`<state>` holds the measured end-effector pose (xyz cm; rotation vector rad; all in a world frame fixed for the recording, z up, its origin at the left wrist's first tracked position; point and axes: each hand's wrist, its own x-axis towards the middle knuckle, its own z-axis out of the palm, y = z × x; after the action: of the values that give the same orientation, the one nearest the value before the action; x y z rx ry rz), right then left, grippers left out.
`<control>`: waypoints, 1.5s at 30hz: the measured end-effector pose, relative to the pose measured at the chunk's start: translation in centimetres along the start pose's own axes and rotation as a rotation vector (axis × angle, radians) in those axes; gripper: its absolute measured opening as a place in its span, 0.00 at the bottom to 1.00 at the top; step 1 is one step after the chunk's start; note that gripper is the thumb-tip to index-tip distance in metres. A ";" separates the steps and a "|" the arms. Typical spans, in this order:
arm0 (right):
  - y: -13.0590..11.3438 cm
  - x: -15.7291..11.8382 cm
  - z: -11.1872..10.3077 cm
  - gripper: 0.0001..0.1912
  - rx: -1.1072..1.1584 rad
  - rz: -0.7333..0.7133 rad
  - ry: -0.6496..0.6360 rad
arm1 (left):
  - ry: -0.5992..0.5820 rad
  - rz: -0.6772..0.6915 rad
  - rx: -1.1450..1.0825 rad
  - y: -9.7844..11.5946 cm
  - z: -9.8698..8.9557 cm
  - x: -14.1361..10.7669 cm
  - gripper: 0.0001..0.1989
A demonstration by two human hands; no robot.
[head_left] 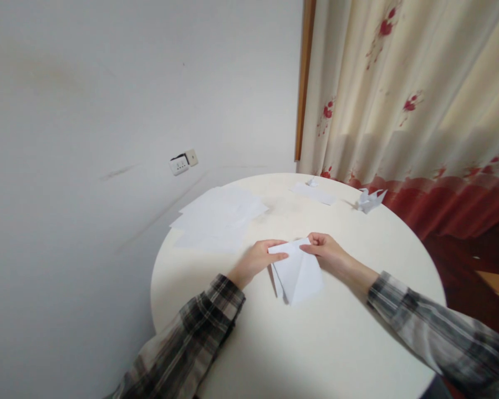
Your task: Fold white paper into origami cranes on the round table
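Note:
A folded white paper (296,272) is held between both hands above the middle of the round white table (316,349). It has a flat top edge, creased flaps, and layers that stand apart at its lower left, narrowing toward a point. My left hand (260,259) grips its upper left corner, the thumb on the front face and the fingers behind. At the upper right corner, my right hand (325,250) pinches the paper between thumb and curled fingers.
Several loose white sheets (218,216) overlap at the table's back left. A folded paper crane (369,201) stands at the back right. Near the far edge, a small folded paper piece (311,182) sits by a flat paper strip (313,193). Wall and curtain (366,111) lie behind.

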<state>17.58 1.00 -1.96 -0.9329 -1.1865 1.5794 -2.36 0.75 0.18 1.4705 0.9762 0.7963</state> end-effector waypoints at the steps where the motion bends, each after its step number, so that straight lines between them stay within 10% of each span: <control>1: 0.0 0.1 0.0 0.19 0.012 -0.030 0.046 | 0.048 0.008 -0.032 -0.1 0.1 0.1 0.22; 45: -1.3 -0.6 0.6 0.16 -0.134 -0.200 0.010 | 0.234 0.064 -0.110 -0.5 1.2 0.2 0.20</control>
<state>17.52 0.42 -0.55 -0.8772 -1.3483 1.3482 -1.29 0.49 -0.52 1.3393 1.0461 1.0703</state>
